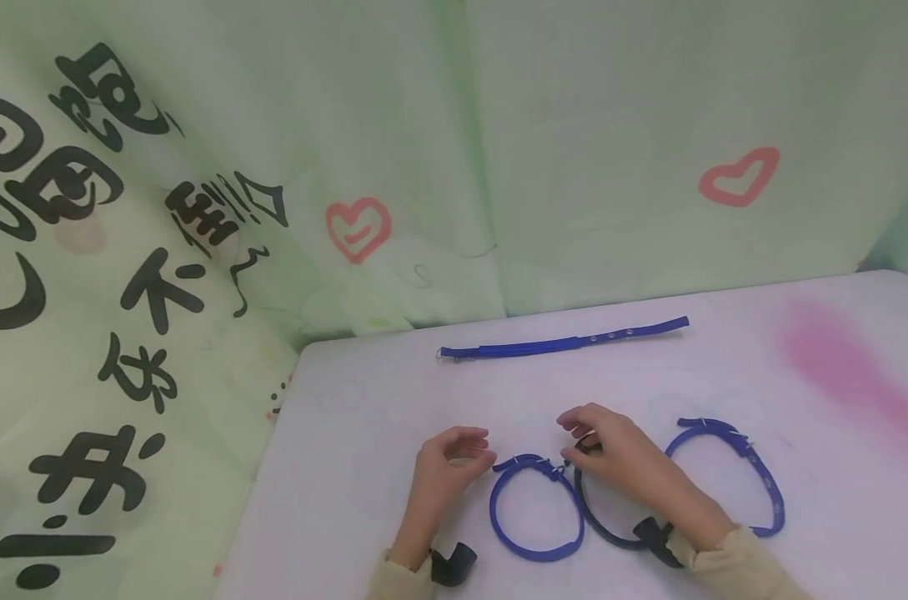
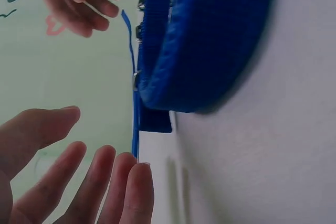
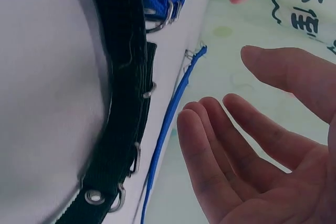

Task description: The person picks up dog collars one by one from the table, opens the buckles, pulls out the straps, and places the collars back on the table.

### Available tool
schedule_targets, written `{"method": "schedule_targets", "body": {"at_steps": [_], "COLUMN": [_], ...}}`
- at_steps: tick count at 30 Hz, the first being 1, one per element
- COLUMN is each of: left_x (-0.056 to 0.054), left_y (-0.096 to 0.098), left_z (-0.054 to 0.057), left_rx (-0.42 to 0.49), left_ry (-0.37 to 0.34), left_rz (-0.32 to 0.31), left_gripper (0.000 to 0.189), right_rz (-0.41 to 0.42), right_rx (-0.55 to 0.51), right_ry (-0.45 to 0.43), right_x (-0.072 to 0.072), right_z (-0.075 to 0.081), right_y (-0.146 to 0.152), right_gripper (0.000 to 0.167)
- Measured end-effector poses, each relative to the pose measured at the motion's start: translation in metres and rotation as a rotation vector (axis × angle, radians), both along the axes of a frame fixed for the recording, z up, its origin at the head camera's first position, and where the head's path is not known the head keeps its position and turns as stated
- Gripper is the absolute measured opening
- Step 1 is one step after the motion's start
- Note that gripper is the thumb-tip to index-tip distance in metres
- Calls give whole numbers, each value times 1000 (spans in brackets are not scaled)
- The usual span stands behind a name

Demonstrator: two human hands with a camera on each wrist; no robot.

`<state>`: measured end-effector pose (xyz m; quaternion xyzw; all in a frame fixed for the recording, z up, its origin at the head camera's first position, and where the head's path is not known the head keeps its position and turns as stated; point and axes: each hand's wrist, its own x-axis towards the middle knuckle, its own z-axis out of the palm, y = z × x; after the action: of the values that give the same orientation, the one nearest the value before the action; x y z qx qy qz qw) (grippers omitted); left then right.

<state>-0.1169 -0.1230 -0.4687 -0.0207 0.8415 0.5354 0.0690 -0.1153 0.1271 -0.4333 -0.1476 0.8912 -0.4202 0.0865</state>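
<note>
Just left of the buckled blue collar (image 1: pixel 538 556), my left hand (image 1: pixel 449 467) hovers with relaxed, parted fingers and holds nothing. That collar stands on its edge as a loop, its metal rings showing in the left wrist view. My right hand (image 1: pixel 619 450) is over a dark green-black collar (image 1: pixel 611 540), also a standing loop, and hides part of it in the head view. In the right wrist view, the right fingers (image 3: pixel 197 150) are spread apart beside the dark collar's metal rings, with nothing between them. Another looped blue collar (image 1: pixel 775 492) is right of that hand.
An unbuckled blue collar (image 1: pixel 551 345) lies stretched out near the back of the white table (image 1: pixel 348 400). Behind hangs a pale green curtain (image 1: pixel 604 100) with red hearts and black writing. A pink patch (image 1: pixel 836 358) marks the table's right side.
</note>
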Motion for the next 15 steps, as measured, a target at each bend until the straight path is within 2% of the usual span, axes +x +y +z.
{"method": "schedule_targets", "body": {"at_steps": [5,15], "left_x": [4,11], "left_y": [4,13], "left_z": [-4,-6], "left_rx": [-30,-126], "left_ry": [-6,-17], "left_rz": [-8,-36], "left_gripper": [30,27], "right_rz": [41,63], "right_rx": [8,39], "right_ry": [14,-75], "right_x": [3,7], "right_z": [-4,-15], "right_y": [-7,-18], "right_gripper": [31,27]}}
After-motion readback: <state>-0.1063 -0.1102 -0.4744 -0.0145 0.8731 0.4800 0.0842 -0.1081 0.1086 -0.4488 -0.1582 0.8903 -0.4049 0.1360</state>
